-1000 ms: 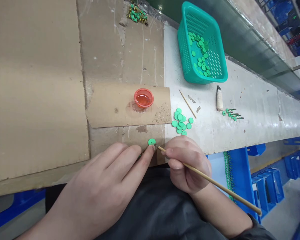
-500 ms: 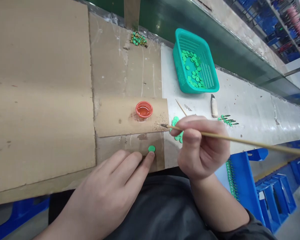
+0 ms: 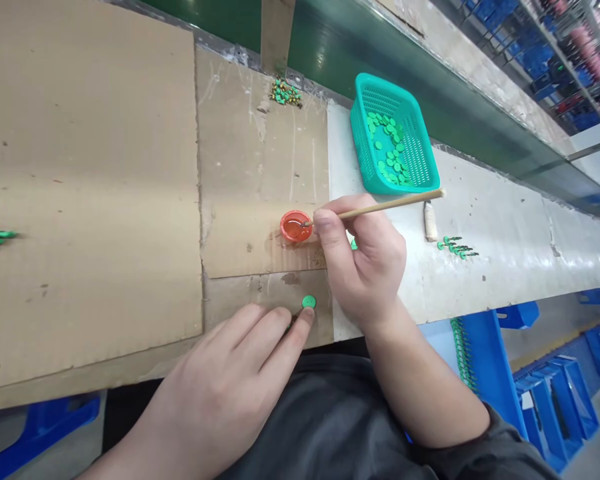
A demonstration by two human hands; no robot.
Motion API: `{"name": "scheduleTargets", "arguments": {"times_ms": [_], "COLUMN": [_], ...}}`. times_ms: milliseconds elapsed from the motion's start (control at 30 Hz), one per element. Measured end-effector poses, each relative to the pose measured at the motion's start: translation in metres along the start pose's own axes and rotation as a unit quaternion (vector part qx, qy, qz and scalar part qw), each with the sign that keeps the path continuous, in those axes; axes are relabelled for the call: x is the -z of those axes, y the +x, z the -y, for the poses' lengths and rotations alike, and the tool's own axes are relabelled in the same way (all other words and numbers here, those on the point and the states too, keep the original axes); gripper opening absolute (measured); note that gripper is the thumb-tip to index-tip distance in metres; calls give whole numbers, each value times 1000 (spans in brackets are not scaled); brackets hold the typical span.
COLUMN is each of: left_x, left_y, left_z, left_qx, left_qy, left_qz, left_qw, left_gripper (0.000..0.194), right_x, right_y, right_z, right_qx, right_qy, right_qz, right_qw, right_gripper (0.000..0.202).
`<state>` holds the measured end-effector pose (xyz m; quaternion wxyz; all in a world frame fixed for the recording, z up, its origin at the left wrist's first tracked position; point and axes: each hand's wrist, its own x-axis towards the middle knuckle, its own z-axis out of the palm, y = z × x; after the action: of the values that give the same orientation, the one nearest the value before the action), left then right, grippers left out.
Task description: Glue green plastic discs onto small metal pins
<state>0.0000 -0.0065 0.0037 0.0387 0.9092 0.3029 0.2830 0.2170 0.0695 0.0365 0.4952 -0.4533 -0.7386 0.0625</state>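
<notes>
A small round green button point(image 3: 309, 302) with little holes rests near the table's front edge. The index fingertip of my left hand point(image 3: 230, 367) presses on its near rim. The other fingers of that hand are bent together, and the thumb is hidden underneath. My right hand point(image 3: 360, 260) pinches a thin wooden paintbrush point(image 3: 390, 203) near its tip. The bristle end dips into a small red cup point(image 3: 283, 230) of clear reddish liquid, standing on a cardboard strip point(image 3: 230, 247). More green buttons point(image 3: 354, 245) show partly behind my right hand.
A teal basket point(image 3: 360, 157) holding green buttons stands behind on the right. Close by lie a whitish tube point(image 3: 430, 222) and several green pieces with dark stems point(image 3: 457, 247). A small green-and-gold heap point(image 3: 286, 93) is at the back. Blue bins point(image 3: 555, 407) stand below right.
My right hand has moved left and away from me, bringing the brush tip from above the cardboard into the red cup. My left hand stays at the button. The view has shifted slightly.
</notes>
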Motion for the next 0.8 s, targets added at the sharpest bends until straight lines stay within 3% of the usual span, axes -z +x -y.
{"name": "scheduleTargets", "arguments": {"times_ms": [233, 367, 433, 600, 800], "left_x": [-1, 0, -1, -3, -3], "left_y": [-1, -2, -3, -2, -1], "left_z": [0, 0, -1, 0, 1], "left_qx": [3, 5, 3, -4, -1], "left_qy": [-4, -2, -3, 4, 7], "left_qz": [0, 0, -1, -1, -2], "left_qw": [1000, 1000, 1000, 1000, 1000], "left_gripper": [35, 35, 36, 40, 41], "right_x": [-3, 6, 12, 22, 22], "right_y": [0, -3, -6, -12, -17], "right_z": [-1, 4, 4, -4, -4], "right_qx": [5, 23, -5, -108, -98], "right_qy": [4, 17, 1, -40, -29], "right_qz": [-8, -81, -110, 4, -18], "right_qw": [1000, 996, 994, 993, 995], "right_gripper": [16, 13, 15, 24, 24]}}
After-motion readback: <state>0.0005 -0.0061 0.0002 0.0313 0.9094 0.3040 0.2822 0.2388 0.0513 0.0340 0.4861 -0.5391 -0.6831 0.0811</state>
